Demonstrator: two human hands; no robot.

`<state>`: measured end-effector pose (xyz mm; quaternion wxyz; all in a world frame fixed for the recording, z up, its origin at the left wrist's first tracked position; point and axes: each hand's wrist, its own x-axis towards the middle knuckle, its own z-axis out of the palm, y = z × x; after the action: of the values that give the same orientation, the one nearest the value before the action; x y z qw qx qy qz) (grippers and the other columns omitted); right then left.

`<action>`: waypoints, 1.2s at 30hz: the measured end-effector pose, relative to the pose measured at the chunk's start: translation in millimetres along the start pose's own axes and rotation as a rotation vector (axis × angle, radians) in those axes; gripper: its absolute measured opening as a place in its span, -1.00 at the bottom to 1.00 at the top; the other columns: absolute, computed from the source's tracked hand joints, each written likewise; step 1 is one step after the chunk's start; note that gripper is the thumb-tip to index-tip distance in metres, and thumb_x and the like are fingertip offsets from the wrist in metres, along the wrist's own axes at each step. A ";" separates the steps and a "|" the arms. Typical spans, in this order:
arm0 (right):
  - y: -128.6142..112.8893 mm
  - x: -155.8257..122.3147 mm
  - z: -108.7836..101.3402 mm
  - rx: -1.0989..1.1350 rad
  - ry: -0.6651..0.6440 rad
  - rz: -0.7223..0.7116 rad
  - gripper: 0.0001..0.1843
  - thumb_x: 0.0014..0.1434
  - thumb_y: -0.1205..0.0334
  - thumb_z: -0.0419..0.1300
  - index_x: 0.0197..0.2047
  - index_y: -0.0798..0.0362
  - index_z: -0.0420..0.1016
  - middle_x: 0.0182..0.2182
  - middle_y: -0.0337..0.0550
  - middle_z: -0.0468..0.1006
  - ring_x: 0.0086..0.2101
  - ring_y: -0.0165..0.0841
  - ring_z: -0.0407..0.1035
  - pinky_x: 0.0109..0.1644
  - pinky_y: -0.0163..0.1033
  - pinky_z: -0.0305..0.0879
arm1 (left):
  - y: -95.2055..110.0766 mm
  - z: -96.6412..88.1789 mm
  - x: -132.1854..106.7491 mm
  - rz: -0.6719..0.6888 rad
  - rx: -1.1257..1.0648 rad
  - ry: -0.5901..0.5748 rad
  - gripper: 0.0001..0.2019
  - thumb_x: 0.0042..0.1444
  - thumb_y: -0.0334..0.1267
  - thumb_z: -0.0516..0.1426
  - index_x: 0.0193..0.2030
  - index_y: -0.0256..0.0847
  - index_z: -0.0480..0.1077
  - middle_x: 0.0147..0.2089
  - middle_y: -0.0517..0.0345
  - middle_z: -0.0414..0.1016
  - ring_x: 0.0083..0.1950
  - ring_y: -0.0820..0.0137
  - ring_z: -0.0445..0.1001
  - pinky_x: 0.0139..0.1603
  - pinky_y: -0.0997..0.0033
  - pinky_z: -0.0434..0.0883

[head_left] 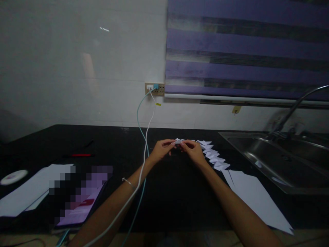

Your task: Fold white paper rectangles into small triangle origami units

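Between my two hands, over the far part of the black counter [164, 199], is a small piece of folded white paper [178, 141]. My left hand [163, 148] pinches its left side, and my right hand [192, 149] pinches its right side. Several folded white paper boats [212, 154] stand in a slanting row just right of my right hand. Part of another white folded piece shows behind the right fingers. The exact folds of the held paper are too small to make out.
White sheets [257, 195] lie right of my right forearm, beside the steel sink [290, 164]. At left are more paper sheets [31, 192], a lit tablet [87, 202], a red pen-like item [81, 155] and a white round object [14, 177]. Charging cables [143, 164] cross my left forearm.
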<state>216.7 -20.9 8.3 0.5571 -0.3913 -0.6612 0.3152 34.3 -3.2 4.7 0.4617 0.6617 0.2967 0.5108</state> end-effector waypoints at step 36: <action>-0.3 -1.0 4.2 0.041 -0.006 0.087 -0.73 -0.09 0.05 0.34 -0.38 0.06 0.58 -0.47 -0.16 0.57 -0.45 -0.30 0.43 -0.31 -0.19 0.34 | -4.9 0.7 -1.7 -0.039 0.108 -0.042 -0.60 0.17 -0.11 0.09 0.07 -0.32 0.33 -0.32 0.05 0.50 -0.47 0.52 0.41 -0.56 0.60 0.29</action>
<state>212.5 -21.8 7.2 0.5489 -0.4073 -0.6386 0.3536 34.9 -2.9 -0.6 0.4413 0.6902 0.3270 0.4711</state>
